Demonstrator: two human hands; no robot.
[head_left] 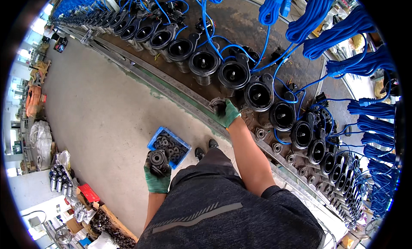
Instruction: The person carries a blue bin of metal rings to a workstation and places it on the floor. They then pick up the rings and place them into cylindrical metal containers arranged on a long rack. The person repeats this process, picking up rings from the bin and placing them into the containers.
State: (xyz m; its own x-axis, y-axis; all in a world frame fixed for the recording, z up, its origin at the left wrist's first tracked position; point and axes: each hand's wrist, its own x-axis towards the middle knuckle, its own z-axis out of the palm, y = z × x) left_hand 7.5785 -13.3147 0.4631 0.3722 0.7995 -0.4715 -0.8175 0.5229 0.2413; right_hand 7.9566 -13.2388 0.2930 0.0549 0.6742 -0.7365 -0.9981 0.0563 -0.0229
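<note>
My left hand (157, 182), in a green glove, is closed round a stack of round dark ringed parts (159, 159). It is held above the floor, beside a blue crate (154, 138) with many dark ring-shaped pieces inside. At the bench edge my right hand (229, 115), also green-gloved, grips a round dark part (217, 104); its fingers partly cover it. Just beyond stand black round motor housings (259, 95), open at the top with a metal shaft in each middle. Similar small ringed parts (260, 133) lie along the bench edge to the right.
The housings run in a long row along the metal bench (234, 19). Coiled blue cables (315, 17) hang above the bench and trail to them. A rail (171, 91) borders the bench front. Boxes and metal parts (101, 221) stand at the lower left.
</note>
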